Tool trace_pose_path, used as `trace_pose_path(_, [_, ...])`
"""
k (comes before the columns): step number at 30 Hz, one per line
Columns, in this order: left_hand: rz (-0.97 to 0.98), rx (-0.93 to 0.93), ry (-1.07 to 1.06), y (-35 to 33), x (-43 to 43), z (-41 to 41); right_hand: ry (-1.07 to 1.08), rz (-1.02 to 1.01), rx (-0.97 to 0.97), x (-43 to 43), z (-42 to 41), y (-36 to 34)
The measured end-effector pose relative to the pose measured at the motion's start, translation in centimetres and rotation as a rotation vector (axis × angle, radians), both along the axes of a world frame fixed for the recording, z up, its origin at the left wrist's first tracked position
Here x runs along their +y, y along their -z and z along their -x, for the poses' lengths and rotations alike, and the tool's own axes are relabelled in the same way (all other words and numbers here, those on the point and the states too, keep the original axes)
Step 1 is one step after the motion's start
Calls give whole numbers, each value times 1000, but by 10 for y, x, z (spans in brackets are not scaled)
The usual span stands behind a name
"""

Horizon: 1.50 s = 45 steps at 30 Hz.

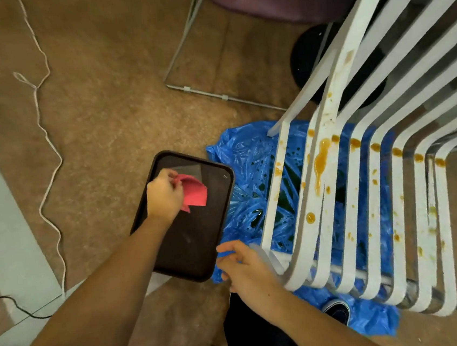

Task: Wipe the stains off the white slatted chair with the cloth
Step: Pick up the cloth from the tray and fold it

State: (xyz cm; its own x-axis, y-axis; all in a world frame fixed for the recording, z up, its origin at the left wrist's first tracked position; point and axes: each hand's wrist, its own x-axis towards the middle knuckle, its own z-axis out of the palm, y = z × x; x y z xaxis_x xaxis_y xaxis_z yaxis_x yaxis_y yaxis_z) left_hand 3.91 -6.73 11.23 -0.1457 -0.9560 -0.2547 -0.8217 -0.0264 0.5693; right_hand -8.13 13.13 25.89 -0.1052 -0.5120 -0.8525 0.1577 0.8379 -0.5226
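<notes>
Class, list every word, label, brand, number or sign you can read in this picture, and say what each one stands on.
None: no readable text shows anywhere in this view.
The dark tray bears a tiny white mark near its far right corner, too small to read.
The red cloth, white slatted chair and blue plastic sheet show no print.
</notes>
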Motion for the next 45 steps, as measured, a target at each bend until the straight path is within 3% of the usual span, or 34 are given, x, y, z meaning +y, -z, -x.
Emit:
trace_pose_path(9, [-125, 227, 42, -210, 55, -13, -76, 24, 45, 11, 35, -112])
trace_pose_path(13, [-210, 465, 107, -306, 68, -8, -74, 128, 117, 20, 54, -168])
trace_pose_path(20, [-351, 731, 370, -476, 93, 58, -263, 388, 531, 25, 107, -263])
trace_pose_path(28, [-387, 763, 640, -578, 133, 133, -356, 573, 829, 55, 160, -338])
trace_pose_path(33, [-333, 725, 697, -615, 153, 172, -289, 574, 653, 75, 186, -385])
trace_pose_path(37, [-229, 700, 695, -636, 151, 194, -367, 577, 546, 89, 203, -423])
trace_pose_path(41, [-133, 573, 577, -620, 127, 214, -306, 569, 272, 98, 218, -445])
trace_pose_path(45, [-370, 502, 414, -572, 120, 218, -70, 510, 56, 100, 226, -445])
